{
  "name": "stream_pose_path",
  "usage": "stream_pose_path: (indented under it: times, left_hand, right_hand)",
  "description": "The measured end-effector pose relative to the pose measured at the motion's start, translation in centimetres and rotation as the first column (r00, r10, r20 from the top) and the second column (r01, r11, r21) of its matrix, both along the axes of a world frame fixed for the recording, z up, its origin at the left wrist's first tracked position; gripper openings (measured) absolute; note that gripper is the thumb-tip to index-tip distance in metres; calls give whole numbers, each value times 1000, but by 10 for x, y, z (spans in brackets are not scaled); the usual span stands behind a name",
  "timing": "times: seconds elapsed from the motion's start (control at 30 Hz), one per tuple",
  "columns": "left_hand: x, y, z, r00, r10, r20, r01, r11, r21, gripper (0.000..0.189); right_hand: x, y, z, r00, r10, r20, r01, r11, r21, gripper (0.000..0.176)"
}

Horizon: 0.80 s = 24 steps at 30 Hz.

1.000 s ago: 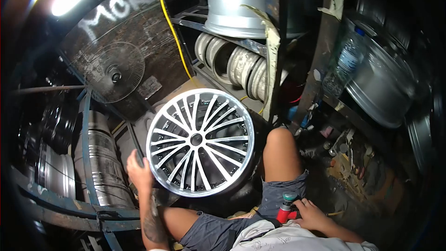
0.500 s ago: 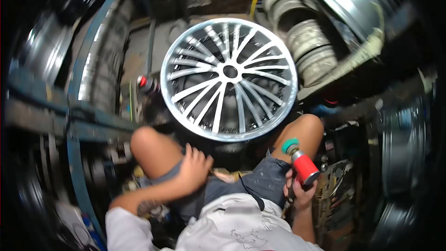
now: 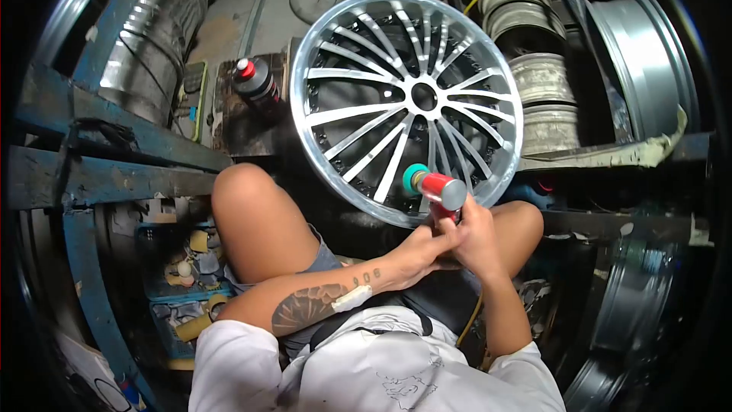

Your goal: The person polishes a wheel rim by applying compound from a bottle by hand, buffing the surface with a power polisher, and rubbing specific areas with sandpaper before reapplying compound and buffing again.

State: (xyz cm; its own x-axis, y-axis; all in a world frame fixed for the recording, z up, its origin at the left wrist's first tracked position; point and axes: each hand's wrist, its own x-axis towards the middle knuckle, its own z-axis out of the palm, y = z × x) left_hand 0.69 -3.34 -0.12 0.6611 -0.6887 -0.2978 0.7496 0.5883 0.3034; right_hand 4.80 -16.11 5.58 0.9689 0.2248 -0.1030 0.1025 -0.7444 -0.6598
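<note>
Centrally: one multi-spoke wheel [image 3: 441,98], bright-faced with dark gaps, lying face up just ahead of both hands, its near rim between the person's knees.

Item, one red power tool [image 3: 436,185] with a green pad [image 3: 414,177], above the near part of the wheel. Long axis of its head aslant: pad forward and to the left, grey end cap back and to the right. Contact between pad and spokes: cannot be told.

Hands: together below the tool. Right hand [image 3: 478,233] wrapped about its handle, slightly nearer the head; left hand [image 3: 423,252] pressed against the right, its own hold on the tool hidden.

Markings: tool, no legible brand. Red-capped bottle [image 3: 259,90] left of the wheel, dark label, lettering too small to read. Left forearm, tattooed figures, perhaps "908". White shirt [image 3: 343,370], line drawing, no readable words.
</note>
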Motion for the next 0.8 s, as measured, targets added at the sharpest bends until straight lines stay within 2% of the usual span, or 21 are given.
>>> stream_pose_path:
  times: [0.03,0.13,0.27,0.3,0.4,0.53,0.6,0.8]
  left_hand:
    - [6,0,-7,998,-23,-53,17,993,-115,82]
    - [7,4,-3,991,57,-124,-68,994,-83,78]
    - [2,5,4,964,150,-221,-176,979,-104,88]
    - [2,4,3,958,155,-240,-196,968,-155,92]
    - [-7,2,7,901,261,-347,-315,943,-107,90]
    - [-16,4,3,887,260,-382,-312,946,-82,83]
    - [-17,3,5,871,275,-407,-323,945,-53,84]
    - [-20,-3,-2,843,243,-479,-306,950,-57,87]
  right_hand:
    - [0,7,-2,999,34,-20,-36,994,-102,35]
    - [3,15,1,988,69,-140,-92,981,-168,34]
    - [3,22,5,981,195,-7,-191,951,-244,39]
    - [3,23,3,976,217,-4,-210,940,-269,40]
    - [3,26,-2,959,281,-16,-271,906,-325,44]
    - [-4,27,-12,946,323,-26,-312,884,-349,45]
    - [-6,27,-17,941,337,15,-311,882,-354,45]
    - [-4,30,-18,928,374,-4,-340,839,-425,47]
